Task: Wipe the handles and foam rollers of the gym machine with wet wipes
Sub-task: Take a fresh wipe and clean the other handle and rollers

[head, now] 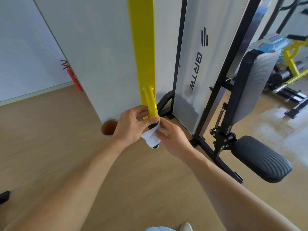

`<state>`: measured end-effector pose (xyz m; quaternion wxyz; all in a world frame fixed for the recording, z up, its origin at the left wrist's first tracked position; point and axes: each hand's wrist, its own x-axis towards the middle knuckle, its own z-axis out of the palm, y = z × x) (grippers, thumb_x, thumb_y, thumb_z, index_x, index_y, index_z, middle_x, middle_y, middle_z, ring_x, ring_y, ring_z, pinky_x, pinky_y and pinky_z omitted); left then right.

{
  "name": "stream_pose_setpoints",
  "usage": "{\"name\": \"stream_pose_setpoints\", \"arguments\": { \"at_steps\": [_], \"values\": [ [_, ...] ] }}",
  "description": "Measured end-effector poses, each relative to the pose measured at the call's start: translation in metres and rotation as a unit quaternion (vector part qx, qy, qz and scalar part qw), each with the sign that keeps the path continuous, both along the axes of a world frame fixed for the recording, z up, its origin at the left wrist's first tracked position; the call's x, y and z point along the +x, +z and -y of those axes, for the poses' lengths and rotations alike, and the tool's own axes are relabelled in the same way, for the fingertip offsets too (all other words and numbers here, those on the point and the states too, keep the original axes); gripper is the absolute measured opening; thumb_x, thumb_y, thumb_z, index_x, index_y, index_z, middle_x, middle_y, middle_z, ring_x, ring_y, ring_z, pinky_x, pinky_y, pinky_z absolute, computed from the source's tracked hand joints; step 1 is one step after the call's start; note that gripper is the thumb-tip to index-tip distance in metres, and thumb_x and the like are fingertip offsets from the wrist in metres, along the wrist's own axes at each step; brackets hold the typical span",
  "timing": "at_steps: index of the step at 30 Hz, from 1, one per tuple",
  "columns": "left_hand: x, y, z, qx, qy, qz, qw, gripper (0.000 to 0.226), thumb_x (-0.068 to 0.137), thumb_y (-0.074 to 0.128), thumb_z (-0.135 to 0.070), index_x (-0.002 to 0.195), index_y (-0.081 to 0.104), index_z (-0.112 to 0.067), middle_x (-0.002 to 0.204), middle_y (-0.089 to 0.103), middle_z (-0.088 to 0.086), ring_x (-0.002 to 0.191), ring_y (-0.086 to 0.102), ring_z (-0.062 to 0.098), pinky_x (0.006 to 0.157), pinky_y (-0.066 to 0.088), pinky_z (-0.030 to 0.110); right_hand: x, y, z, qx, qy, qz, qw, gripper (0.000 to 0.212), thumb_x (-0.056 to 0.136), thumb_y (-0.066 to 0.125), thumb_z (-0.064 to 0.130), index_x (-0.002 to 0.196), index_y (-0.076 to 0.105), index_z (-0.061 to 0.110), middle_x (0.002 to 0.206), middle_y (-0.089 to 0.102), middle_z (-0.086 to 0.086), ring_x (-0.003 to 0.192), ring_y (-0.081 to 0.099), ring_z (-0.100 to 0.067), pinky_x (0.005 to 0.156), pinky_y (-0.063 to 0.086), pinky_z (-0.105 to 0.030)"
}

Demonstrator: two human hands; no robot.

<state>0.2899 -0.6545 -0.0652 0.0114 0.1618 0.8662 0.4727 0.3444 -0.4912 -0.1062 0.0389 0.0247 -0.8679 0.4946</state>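
At centre frame, the left hand (131, 124) and right hand (171, 137) pinch a white wet wipe (150, 137) wrapped round the black grip of the yellow handle (152, 105); loosely bunched, the wipe may slip off or miss the grip's far side.

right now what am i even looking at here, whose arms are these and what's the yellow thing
The one picture comes from a camera worn on a person's head, looking down, so the two arms are the wearer's own. The yellow thing is a handle sticking out from a yellow upright beam of a gym machine. Both hands are at its black grip end: the left hand and the right hand hold a white wet wipe wrapped around it. To the right are the machine's black padded seat and backrest. On the wooden floor stands a metal cup, and a red fire extinguisher stands by the wall.
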Motion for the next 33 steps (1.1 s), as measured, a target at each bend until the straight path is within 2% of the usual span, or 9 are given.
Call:
{"name": "stream_pose_setpoints", "arguments": {
  "at_steps": [4, 8, 12, 15, 20, 23, 25, 28, 33],
  "values": [
    [-0.001, 0.0, 0.0, -0.012, 0.003, -0.005, 1.0, 0.047, 0.076, 0.074, -0.06, 0.113, 0.073, -0.029, 0.11, 0.076, -0.013, 0.105, 0.069, 0.004, 0.081, 0.048, 0.015, -0.003, 0.001, 0.013, 0.011, -0.022, 0.022, 0.999, 0.02, 0.098, 0.059, 0.033, 0.118, 0.059, 0.031, 0.102, 0.07, 0.012, 0.092, 0.065, -0.014, 0.08, 0.058, -0.04],
    [-0.001, 0.002, 0.001, -0.007, 0.006, 0.003, 1.0, 0.047, 0.074, 0.075, -0.06, 0.11, 0.074, -0.031, 0.107, 0.077, -0.015, 0.103, 0.068, -0.002, 0.075, 0.044, 0.005, -0.005, 0.009, 0.018, 0.021, -0.016, 0.009, 1.0, 0.012, 0.097, 0.055, 0.028, 0.108, 0.052, 0.023, 0.092, 0.066, 0.002, 0.078, 0.06, -0.017, 0.06, 0.045, -0.033],
    [-0.002, 0.001, 0.002, -0.008, 0.004, 0.001, 1.0, 0.044, 0.078, 0.076, -0.054, 0.113, 0.073, -0.028, 0.11, 0.077, -0.012, 0.107, 0.069, 0.004, 0.082, 0.044, 0.011, 0.0, 0.013, 0.011, 0.037, 0.061, 0.064, 0.995, 0.051, 0.088, 0.061, 0.016, 0.133, 0.038, 0.024, 0.104, 0.058, 0.005, 0.093, 0.056, -0.019, 0.071, 0.048, -0.029],
    [-0.002, 0.0, 0.003, -0.007, 0.006, 0.003, 1.0, 0.044, 0.078, 0.077, -0.053, 0.113, 0.073, -0.028, 0.11, 0.077, -0.011, 0.108, 0.069, 0.006, 0.085, 0.046, 0.014, 0.0, 0.014, 0.002, 0.066, 0.106, 0.095, 0.988, 0.092, 0.085, 0.066, 0.022, 0.156, 0.008, 0.036, 0.13, 0.053, 0.006, 0.109, 0.055, -0.019, 0.084, 0.048, -0.028],
    [-0.001, 0.001, 0.005, -0.006, 0.01, 0.006, 1.0, 0.045, 0.078, 0.077, -0.053, 0.115, 0.073, -0.028, 0.111, 0.076, -0.01, 0.109, 0.068, 0.006, 0.088, 0.048, 0.018, -0.008, 0.019, -0.013, 0.125, 0.155, 0.123, 0.972, 0.101, 0.087, 0.061, 0.026, 0.154, -0.011, 0.048, 0.133, 0.056, 0.0, 0.106, 0.061, -0.024, 0.089, 0.051, -0.035],
    [0.0, 0.002, 0.004, -0.007, 0.012, 0.006, 1.0, 0.045, 0.078, 0.076, -0.054, 0.116, 0.072, -0.029, 0.113, 0.076, -0.01, 0.11, 0.068, 0.006, 0.088, 0.048, 0.018, -0.011, 0.023, -0.016, 0.104, 0.168, 0.135, 0.971, 0.088, 0.095, 0.057, 0.043, 0.157, -0.005, 0.044, 0.134, 0.055, 0.003, 0.109, 0.057, -0.02, 0.091, 0.046, -0.032],
    [0.001, 0.003, 0.003, -0.007, 0.013, 0.008, 1.0, 0.044, 0.079, 0.076, -0.053, 0.115, 0.072, -0.029, 0.112, 0.076, -0.01, 0.11, 0.068, 0.005, 0.082, 0.043, 0.011, -0.012, 0.023, -0.013, 0.14, 0.149, 0.102, 0.974, 0.076, 0.097, 0.057, 0.05, 0.157, 0.014, 0.034, 0.114, 0.059, 0.008, 0.099, 0.056, -0.018, 0.078, 0.042, -0.026],
    [0.003, 0.004, 0.002, -0.001, 0.009, 0.008, 1.0, 0.043, 0.079, 0.076, -0.052, 0.114, 0.072, -0.028, 0.111, 0.076, -0.011, 0.11, 0.068, 0.004, 0.081, 0.041, 0.007, -0.014, 0.016, -0.005, 0.162, 0.093, 0.035, 0.982, 0.042, 0.098, 0.059, 0.047, 0.129, 0.046, 0.021, 0.089, 0.061, -0.002, 0.08, 0.056, -0.022, 0.066, 0.046, -0.034],
    [0.003, 0.006, 0.001, -0.008, 0.006, 0.006, 1.0, 0.041, 0.08, 0.075, -0.052, 0.114, 0.072, -0.029, 0.111, 0.076, -0.012, 0.107, 0.068, 0.003, 0.071, 0.04, -0.001, -0.021, 0.001, 0.009, 0.182, 0.039, -0.005, 0.982, 0.046, 0.094, 0.052, 0.064, 0.116, 0.045, 0.024, 0.087, 0.064, 0.004, 0.077, 0.061, -0.019, 0.06, 0.046, -0.031]
  ]
}}
